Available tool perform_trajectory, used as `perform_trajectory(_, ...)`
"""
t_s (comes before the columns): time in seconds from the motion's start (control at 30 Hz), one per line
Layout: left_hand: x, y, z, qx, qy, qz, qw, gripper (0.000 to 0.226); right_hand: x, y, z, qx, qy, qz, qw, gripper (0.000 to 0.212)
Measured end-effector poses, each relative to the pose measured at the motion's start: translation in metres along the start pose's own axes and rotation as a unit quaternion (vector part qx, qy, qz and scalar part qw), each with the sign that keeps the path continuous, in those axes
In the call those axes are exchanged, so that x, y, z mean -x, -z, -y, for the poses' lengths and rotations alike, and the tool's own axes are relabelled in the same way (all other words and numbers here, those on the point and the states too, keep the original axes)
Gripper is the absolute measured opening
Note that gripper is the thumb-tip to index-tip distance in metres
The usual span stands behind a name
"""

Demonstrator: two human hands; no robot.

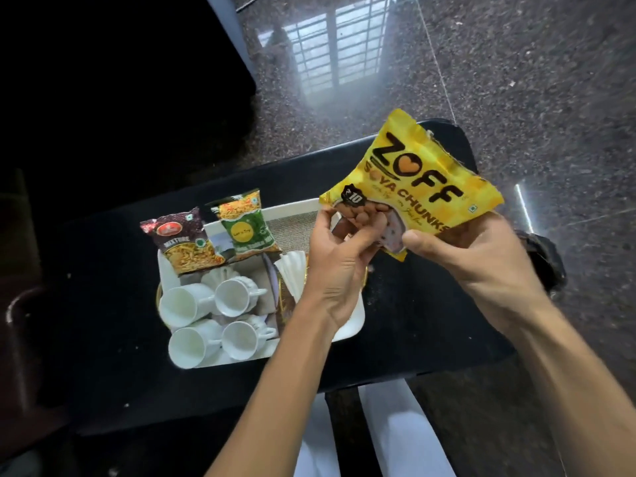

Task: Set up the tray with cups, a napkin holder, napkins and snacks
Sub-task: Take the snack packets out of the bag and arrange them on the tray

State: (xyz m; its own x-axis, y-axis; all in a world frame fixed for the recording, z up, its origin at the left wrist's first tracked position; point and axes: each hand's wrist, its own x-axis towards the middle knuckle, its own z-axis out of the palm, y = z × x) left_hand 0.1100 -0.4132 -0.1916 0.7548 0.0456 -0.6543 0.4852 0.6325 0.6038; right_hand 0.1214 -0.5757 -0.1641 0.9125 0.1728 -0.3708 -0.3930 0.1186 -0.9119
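A yellow soya chunks packet is held in the air above the tray's right side. My left hand pinches its lower left corner and my right hand grips its lower right edge. Below sits a white tray on a black table. Several white cups stand in the tray's near left part. A maroon mixture packet and a green-yellow snack packet lean at its far left. White napkins stand in a holder, partly hidden behind my left hand.
The black table runs under the tray, with its far edge near the polished stone floor. A dark watch is on my right wrist. White-clad legs show below the table's near edge.
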Motion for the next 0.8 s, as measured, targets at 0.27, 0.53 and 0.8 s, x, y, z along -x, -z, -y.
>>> perform_trajectory(0.27,0.012,0.055,-0.052,-0.289,-0.207,-0.168,0.919,0.072,-0.051,-0.054,-0.021,0.169,0.027,0.014,0.985,0.037)
perform_trajectory(0.53,-0.023,0.098,-0.07,-0.483,-0.192,-0.166,0.838,0.029,-0.094,-0.083,-0.049,0.359,0.0,0.037,0.933,0.041)
perform_trajectory(0.8,-0.034,0.108,-0.061,-0.504,-0.136,-0.198,0.83,0.028,-0.1,-0.097,-0.085,0.387,0.012,-0.023,0.922,0.045)
